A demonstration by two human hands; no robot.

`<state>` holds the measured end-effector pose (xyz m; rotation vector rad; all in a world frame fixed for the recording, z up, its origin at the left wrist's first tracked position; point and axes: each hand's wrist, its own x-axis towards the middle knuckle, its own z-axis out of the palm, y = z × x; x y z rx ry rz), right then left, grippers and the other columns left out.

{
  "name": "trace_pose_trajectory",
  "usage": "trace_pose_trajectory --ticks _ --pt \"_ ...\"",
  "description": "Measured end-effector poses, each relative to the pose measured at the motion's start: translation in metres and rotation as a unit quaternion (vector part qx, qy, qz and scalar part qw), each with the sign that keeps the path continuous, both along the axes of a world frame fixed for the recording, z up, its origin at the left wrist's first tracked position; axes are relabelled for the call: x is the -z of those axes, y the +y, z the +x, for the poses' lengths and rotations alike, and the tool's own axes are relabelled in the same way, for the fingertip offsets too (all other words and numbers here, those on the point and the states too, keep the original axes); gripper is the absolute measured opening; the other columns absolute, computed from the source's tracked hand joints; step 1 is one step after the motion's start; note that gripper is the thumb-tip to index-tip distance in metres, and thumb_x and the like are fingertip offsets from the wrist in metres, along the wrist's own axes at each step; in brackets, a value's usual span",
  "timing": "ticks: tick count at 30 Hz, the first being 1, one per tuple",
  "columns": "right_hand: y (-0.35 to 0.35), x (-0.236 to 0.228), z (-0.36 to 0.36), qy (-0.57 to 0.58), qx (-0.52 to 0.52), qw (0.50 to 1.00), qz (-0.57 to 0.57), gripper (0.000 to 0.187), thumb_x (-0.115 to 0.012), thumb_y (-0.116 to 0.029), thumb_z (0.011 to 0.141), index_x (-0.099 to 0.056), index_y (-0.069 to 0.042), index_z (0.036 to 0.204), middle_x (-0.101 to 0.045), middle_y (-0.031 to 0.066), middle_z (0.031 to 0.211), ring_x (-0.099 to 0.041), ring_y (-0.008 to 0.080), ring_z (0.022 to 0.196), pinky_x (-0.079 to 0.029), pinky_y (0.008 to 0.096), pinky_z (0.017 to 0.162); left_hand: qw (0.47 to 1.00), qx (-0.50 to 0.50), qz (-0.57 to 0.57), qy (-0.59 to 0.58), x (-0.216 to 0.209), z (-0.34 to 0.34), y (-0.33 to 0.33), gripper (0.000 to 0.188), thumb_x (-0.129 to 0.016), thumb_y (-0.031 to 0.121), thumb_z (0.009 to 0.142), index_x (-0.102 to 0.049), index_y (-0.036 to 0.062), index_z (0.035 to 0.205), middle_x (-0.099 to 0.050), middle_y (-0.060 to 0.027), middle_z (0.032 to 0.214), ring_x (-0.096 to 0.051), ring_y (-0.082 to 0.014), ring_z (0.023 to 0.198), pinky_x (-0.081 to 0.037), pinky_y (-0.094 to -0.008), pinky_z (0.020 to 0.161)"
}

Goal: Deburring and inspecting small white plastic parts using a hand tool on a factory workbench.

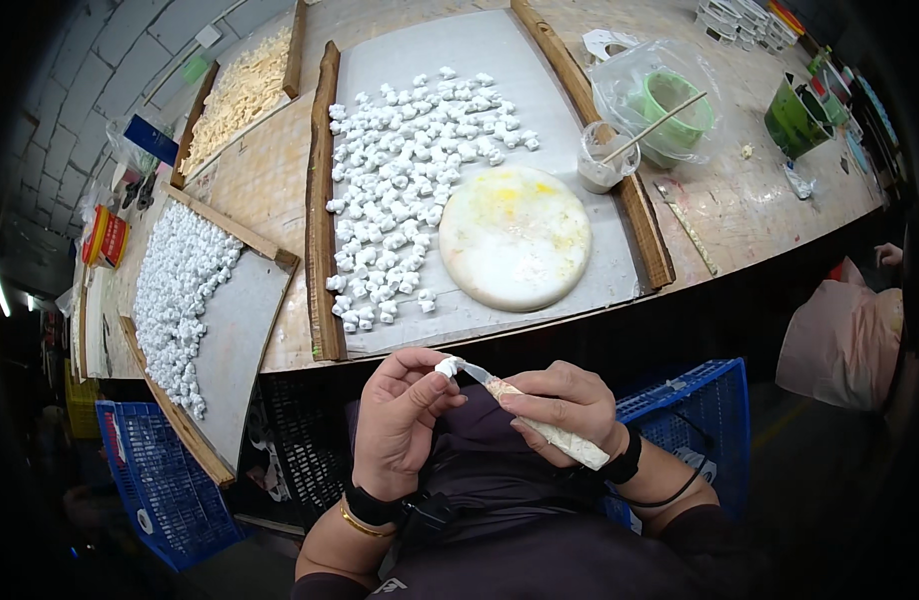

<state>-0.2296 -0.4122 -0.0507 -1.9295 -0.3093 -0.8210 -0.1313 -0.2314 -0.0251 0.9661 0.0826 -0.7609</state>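
Observation:
A small white figurine [449,367] is pinched between the thumb and fingertips of my left hand [405,410], in front of the table's near edge. My right hand [570,405] grips a small knife [555,432] by its thick, whitish wrapped handle. The knife's short blade reaches left and meets the figurine or comes very close to it. Beyond my hands, many similar white figurines [400,190] lie scattered over a paper-lined board [580,285]. A round white slab [515,240] with yellow smears rests on the same board, right of them.
Wooden rails [323,220] edge the board. Left of it stands a tray [255,330] of white pieces; farther back lie cream pieces [242,90]. To the right are a plastic cup [605,172] with a stick and a green tub [680,110]. Blue crates [170,480] stand below the table.

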Motion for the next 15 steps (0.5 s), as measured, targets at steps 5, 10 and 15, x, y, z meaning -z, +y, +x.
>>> trace_pose_trajectory --ticks 5,10,15 --pt "0.0025 0.0001 0.0041 0.001 0.021 0.999 -0.027 0.037 -0.072 0.003 0.066 -0.071 -0.007 0.102 -0.069 0.0076 0.098 -0.058 0.0143 0.065 -0.046 0.0242 0.054 1.0 0.009 -0.002 -0.007 0.0007 -0.0012 0.0005 0.021 -0.066 -0.001 0.085 -0.057 -0.0026 0.105 -0.066 -0.0111 0.094 -0.066 -0.0152 0.08 -0.058 -0.0297 0.074" --pt "0.001 0.0 0.0036 -0.003 0.046 0.999 -0.027 0.038 -0.072 0.004 0.065 -0.071 -0.008 0.102 -0.069 0.0073 0.098 -0.057 0.0139 0.064 -0.045 0.0243 0.053 0.999 -0.005 0.022 -0.022 -0.0051 -0.0007 -0.0002 0.024 -0.067 -0.002 0.084 -0.057 -0.003 0.105 -0.066 -0.0129 0.099 -0.066 -0.0149 0.082 -0.059 -0.0297 0.074" --pt "-0.0007 0.0035 0.0035 -0.017 0.035 0.998 -0.048 0.036 -0.07 0.002 0.068 -0.07 -0.009 0.102 -0.067 0.0099 0.099 -0.056 0.0155 0.061 -0.045 0.0252 0.053 0.999 -0.011 0.037 -0.033 -0.004 0.0002 0.0015 0.024 -0.067 -0.001 0.084 -0.057 -0.0033 0.106 -0.065 -0.014 0.101 -0.065 -0.0144 0.082 -0.059 -0.0294 0.074"
